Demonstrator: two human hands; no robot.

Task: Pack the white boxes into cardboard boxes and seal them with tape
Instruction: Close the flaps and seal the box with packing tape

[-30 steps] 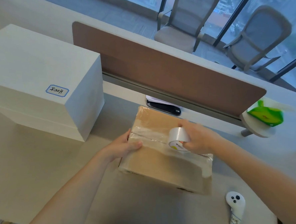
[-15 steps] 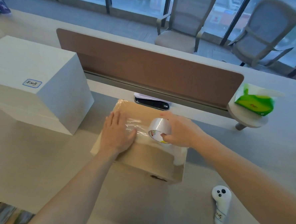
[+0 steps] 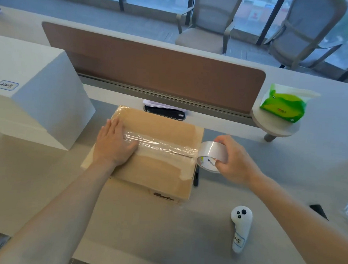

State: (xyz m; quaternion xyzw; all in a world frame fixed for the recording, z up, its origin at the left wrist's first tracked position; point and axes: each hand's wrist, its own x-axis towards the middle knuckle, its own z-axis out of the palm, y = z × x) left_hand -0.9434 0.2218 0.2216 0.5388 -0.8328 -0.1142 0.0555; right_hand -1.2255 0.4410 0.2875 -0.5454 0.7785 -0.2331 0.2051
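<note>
Pressing flat on the cardboard box (image 3: 147, 156) to keep it from sliding, the left hand (image 3: 112, 142) lies open while the right hand (image 3: 231, 159) grips the tape roll (image 3: 211, 155) at the box's edge.

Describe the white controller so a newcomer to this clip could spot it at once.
Start at the cardboard box in the middle of the desk. Just off its near right corner, the controller lies alone. It is white with three black dots on its rounded head and a handwritten label on its handle, and unlike the tape, no hand holds it.
</note>
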